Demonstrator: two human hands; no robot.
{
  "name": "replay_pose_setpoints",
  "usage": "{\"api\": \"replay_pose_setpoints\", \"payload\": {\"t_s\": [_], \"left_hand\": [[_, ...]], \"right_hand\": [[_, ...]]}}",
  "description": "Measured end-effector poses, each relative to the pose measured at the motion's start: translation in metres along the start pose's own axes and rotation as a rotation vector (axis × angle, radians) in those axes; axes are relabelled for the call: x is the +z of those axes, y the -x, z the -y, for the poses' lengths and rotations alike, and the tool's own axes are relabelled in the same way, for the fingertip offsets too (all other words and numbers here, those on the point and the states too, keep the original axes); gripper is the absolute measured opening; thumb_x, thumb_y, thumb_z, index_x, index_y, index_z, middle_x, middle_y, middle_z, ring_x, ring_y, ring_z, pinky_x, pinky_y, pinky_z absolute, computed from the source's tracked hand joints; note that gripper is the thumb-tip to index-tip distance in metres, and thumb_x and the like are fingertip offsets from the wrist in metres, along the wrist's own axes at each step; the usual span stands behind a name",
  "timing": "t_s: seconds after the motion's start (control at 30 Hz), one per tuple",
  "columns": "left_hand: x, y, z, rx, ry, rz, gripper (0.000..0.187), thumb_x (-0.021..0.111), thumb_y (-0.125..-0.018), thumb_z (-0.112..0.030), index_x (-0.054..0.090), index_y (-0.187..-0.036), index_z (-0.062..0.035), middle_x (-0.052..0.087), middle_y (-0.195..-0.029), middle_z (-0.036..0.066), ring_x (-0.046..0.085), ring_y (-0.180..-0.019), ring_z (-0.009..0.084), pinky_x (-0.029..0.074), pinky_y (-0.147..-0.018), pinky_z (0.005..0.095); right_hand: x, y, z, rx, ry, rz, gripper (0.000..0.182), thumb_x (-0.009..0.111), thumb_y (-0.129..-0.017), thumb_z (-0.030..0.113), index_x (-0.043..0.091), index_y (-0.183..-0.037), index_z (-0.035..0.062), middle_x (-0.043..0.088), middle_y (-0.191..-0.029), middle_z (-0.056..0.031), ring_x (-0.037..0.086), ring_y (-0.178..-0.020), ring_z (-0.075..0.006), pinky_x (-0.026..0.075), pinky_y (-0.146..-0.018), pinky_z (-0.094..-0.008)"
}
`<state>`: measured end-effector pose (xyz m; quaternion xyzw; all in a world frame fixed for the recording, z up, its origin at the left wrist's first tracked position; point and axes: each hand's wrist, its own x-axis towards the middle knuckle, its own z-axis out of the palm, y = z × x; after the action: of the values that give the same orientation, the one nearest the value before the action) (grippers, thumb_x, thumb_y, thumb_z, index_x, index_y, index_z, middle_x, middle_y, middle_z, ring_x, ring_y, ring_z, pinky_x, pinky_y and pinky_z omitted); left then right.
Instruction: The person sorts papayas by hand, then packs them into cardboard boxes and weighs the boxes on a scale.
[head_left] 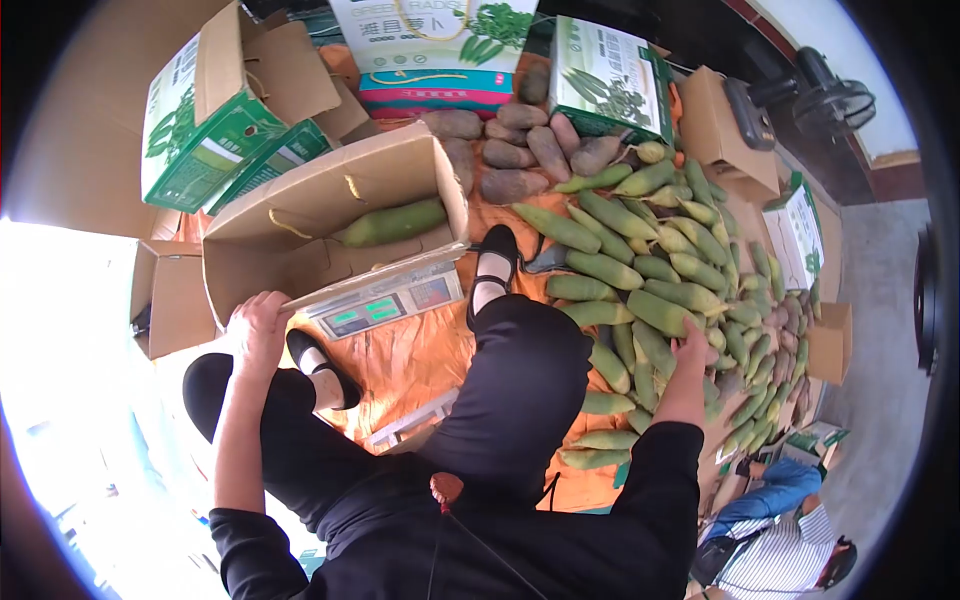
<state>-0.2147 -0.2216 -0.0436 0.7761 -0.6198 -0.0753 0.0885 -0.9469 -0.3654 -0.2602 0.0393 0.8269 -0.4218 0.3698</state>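
Observation:
My left hand (258,325) grips the near rim of an open cardboard box (330,180), its fingers folded over the edge. One green radish (395,222) lies inside that box, beside two yellow cord handles. Beneath the box is a scale (385,303) with lit green displays. Over on the right, my right hand (690,350) is closed at one end of a green radish (660,312) on top of a large pile; part of its fingers is hidden. More green radishes (605,270) lie around it.
Brownish-red radishes (515,185) are heaped behind the pile. Printed cartons (610,80) stand at the back, with another open carton (225,110) at left. A small black fan (835,105) is at upper right. Another person (780,555) is at lower right.

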Motion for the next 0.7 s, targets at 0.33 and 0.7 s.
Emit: {"api": "replay_pose_setpoints", "payload": {"t_s": [0.33, 0.7], "left_hand": [[0.002, 0.001, 0.005, 0.042, -0.024, -0.034, 0.008, 0.067, -0.074, -0.012, 0.063, -0.08, -0.0086, 0.063, -0.077, 0.007, 0.063, -0.079, 0.0271, 0.047, -0.072, 0.0394], [0.007, 0.005, 0.013, 0.09, -0.023, -0.059, 0.008, 0.067, -0.074, -0.01, 0.061, -0.079, -0.0089, 0.063, -0.077, 0.007, 0.063, -0.079, 0.0253, 0.047, -0.07, 0.0395]], "right_hand": [[0.039, 0.09, -0.01, -0.44, 0.047, 0.052, 0.061, 0.073, -0.078, 0.008, 0.045, -0.132, 0.0039, 0.055, -0.12, -0.0133, 0.057, -0.101, -0.0274, 0.05, -0.082, -0.042], [0.1, 0.338, 0.1, -1.171, 0.077, 0.81, 0.051, 0.063, -0.083, -0.004, 0.046, -0.13, -0.0024, 0.056, -0.12, -0.0103, 0.055, -0.109, -0.0176, 0.043, -0.097, -0.0305]]}}
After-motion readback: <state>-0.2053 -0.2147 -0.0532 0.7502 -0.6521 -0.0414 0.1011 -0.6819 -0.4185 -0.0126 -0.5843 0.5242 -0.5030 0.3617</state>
